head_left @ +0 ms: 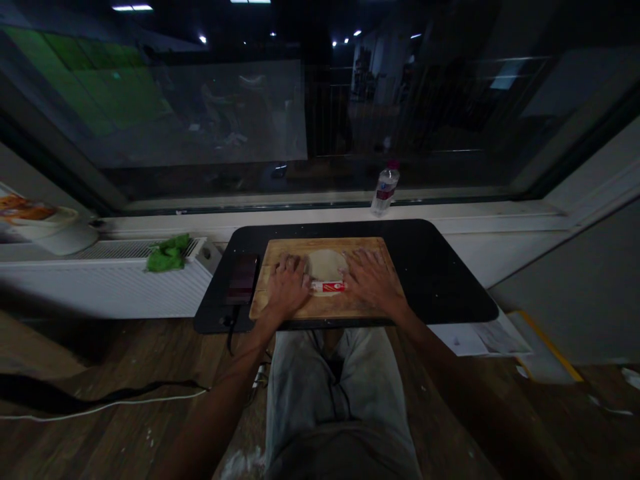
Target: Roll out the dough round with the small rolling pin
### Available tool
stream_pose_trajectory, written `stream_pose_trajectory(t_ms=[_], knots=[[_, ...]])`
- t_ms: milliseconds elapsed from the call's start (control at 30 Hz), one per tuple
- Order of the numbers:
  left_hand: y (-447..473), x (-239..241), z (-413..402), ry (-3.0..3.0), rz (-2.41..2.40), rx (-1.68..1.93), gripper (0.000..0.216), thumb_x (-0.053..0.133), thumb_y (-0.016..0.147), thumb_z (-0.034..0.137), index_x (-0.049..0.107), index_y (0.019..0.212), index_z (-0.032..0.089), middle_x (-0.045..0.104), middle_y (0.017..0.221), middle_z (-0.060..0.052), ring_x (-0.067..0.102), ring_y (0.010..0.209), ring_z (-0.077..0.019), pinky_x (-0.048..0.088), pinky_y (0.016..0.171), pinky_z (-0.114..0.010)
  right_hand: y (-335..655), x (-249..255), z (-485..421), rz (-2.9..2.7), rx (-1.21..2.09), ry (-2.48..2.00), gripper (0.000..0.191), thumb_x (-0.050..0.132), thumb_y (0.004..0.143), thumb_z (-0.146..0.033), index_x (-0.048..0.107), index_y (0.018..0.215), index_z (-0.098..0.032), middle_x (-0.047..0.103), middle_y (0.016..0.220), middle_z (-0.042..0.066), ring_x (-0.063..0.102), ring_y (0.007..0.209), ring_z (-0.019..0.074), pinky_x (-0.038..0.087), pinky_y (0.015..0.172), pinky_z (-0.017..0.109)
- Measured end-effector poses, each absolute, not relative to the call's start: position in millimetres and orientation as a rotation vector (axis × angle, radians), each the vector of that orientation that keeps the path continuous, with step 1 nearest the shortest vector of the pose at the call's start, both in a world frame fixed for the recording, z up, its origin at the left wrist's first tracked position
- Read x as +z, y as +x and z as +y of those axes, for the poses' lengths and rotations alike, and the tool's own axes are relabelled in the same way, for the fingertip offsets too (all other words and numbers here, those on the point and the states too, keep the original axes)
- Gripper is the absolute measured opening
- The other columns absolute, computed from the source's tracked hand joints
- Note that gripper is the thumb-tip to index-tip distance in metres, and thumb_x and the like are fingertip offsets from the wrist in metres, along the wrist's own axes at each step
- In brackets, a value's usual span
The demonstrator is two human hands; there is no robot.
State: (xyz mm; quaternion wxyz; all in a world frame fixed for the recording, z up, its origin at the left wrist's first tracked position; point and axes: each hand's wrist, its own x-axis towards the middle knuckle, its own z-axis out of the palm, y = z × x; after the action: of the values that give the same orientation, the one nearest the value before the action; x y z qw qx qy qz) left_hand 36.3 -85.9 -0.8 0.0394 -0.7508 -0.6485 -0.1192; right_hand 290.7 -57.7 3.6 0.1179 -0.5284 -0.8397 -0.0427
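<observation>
A thin, round sheet of dough (pixel 325 264) lies on a wooden cutting board (pixel 320 309). Across its near part rests a narrow red-and-white cylinder (pixel 333 287); its exact kind is not clear. My left hand (pixel 289 285) is at the cylinder's left end, palm down, fingers stretched forward over the board. At the right end is my right hand (pixel 371 280), flat with fingers spread, its thumb side touching the cylinder. Both hands hide the cylinder's ends, so I cannot see how far it reaches under the palms.
The board sits on a black table (pixel 440 280), with a dark phone (pixel 243 280) to its left. A water bottle (pixel 385 190) stands on the windowsill behind. Left are a radiator (pixel 150 290), a green cloth (pixel 169 253) and a white tub (pixel 63 233). Cables (pixel 125 402) cross the floor.
</observation>
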Motion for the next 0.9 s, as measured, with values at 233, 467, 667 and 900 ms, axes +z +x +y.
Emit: stream_pose_trajectory(t_ms=[233, 467, 667, 900], knots=[[35.8, -14.3, -111.0, -2.269, -1.953, -0.436, 0.053, 0.048, 0.110, 0.027, 0.066, 0.160, 0.022, 0.063, 0.170, -0.015, 0.050, 0.165, -0.0359, 0.043, 0.131, -0.056, 287.3, 0.7, -85.1, -2.393, -0.227, -1.534, 0.062, 0.047, 0.117, -0.045, 0.056, 0.171, -0.015, 0.066, 0.164, 0.020, 0.054, 0.157, 0.0410, 0.039, 0.131, 0.061], [33.7, -17.1, -109.8, -2.296, -1.928, -0.411, 0.055, 0.047, 0.111, 0.027, 0.064, 0.163, 0.020, 0.060, 0.173, -0.015, 0.049, 0.167, -0.0352, 0.041, 0.133, -0.054, 283.5, -1.9, -100.2, -2.335, -0.260, -1.550, 0.061, 0.048, 0.117, -0.042, 0.057, 0.169, -0.012, 0.068, 0.162, 0.021, 0.055, 0.155, 0.0419, 0.040, 0.129, 0.059], [33.9, -20.5, -112.8, -2.292, -1.871, -0.457, 0.058, 0.048, 0.110, 0.026, 0.063, 0.165, 0.018, 0.061, 0.172, -0.015, 0.049, 0.166, -0.0361, 0.043, 0.132, -0.055, 281.0, -9.4, -111.5, -2.272, -0.311, -1.609, 0.059, 0.047, 0.117, -0.042, 0.058, 0.168, -0.013, 0.067, 0.163, 0.022, 0.054, 0.156, 0.0406, 0.037, 0.129, 0.057], [33.5, -20.9, -117.1, -2.292, -1.859, -0.447, 0.058, 0.049, 0.110, 0.028, 0.061, 0.166, 0.019, 0.059, 0.174, -0.014, 0.047, 0.168, -0.0349, 0.042, 0.132, -0.054, 282.8, -12.1, -113.1, -2.306, -0.259, -1.582, 0.061, 0.043, 0.117, -0.041, 0.057, 0.170, -0.013, 0.065, 0.166, 0.020, 0.051, 0.159, 0.0401, 0.034, 0.132, 0.059]])
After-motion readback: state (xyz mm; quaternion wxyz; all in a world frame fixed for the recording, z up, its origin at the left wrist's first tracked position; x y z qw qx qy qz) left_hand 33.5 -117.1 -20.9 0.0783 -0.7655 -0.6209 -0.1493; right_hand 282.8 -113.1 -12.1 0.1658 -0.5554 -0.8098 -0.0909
